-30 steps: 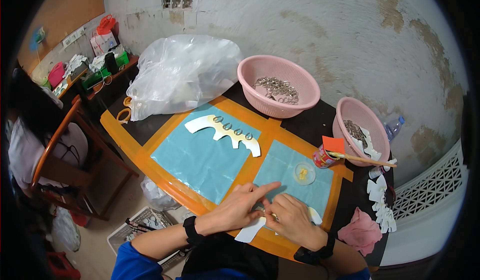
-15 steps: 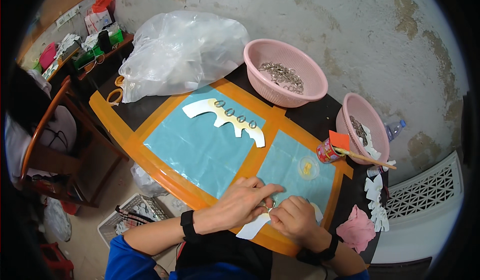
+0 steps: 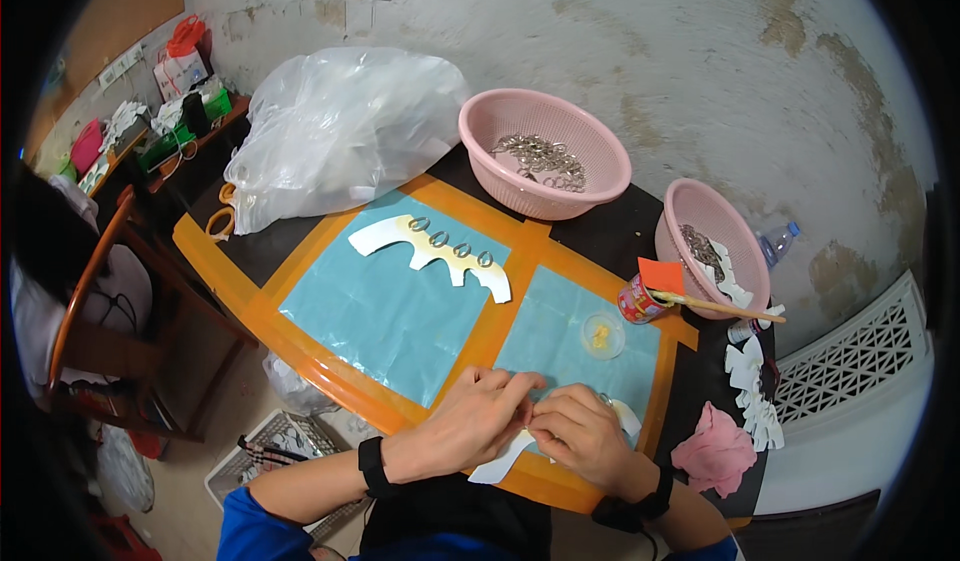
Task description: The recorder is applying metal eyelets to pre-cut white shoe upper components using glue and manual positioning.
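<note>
Close to the table's front edge, my left hand and my right hand meet over a curved white-and-yellow scalloped strip. Both are closed, fingertips pinched together at its middle. A metal ring shows on the strip just past my right knuckles. Whatever lies between the fingertips is hidden. Farther off, a similar scalloped strip lies flat on the blue sheet, with several metal rings along its yellow edge. A small clear dish with yellow bits sits beyond my right hand.
Two pink baskets hold metal rings. A red can with a brush stands right. Pink cloth and white scraps lie by the right edge. A big plastic bag fills the back left. Someone sits left.
My fingertips have closed together over the strip, and the ring that showed between them is now covered. The whole view has shifted slightly; the strip with rings on the sheet lies as before.
</note>
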Tool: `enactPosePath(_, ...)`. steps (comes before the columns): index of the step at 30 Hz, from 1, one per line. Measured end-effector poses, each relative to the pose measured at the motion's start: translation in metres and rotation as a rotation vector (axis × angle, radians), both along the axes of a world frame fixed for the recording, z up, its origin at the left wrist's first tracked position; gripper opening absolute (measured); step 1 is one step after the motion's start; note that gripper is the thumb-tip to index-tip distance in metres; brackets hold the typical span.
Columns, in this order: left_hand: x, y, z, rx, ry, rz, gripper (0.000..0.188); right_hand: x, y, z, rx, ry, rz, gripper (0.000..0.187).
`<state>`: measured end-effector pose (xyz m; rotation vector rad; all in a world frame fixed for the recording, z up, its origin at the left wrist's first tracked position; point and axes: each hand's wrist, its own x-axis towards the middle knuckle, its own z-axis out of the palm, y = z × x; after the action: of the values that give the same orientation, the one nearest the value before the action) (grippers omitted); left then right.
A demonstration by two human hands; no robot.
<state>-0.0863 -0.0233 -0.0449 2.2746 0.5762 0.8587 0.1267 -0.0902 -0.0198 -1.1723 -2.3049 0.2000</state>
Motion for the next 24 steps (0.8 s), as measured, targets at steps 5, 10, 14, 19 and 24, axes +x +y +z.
enactPosePath(5,-0.002,-0.003,0.005,0.001,0.032,0.001,0.046,0.008,0.0,0.002,-0.149,0.091,-0.027,0.015)
enactPosePath(10,-0.001,-0.009,0.003,0.11,0.049,0.024,0.043,0.009,0.004,0.008,-0.261,0.228,-0.099,0.015)
enactPosePath(14,0.001,-0.014,-0.007,0.243,0.034,0.039,0.036,0.012,0.006,-0.001,-0.22,0.177,-0.095,0.014)
enactPosePath(19,-0.003,-0.016,-0.006,0.32,0.066,0.037,0.036,0.006,0.01,0.007,-0.202,0.105,-0.061,0.018)
enactPosePath(24,-0.005,-0.02,-0.003,0.249,0.121,0.042,0.036,0.01,0.015,0.003,-0.175,0.055,-0.009,0.012)
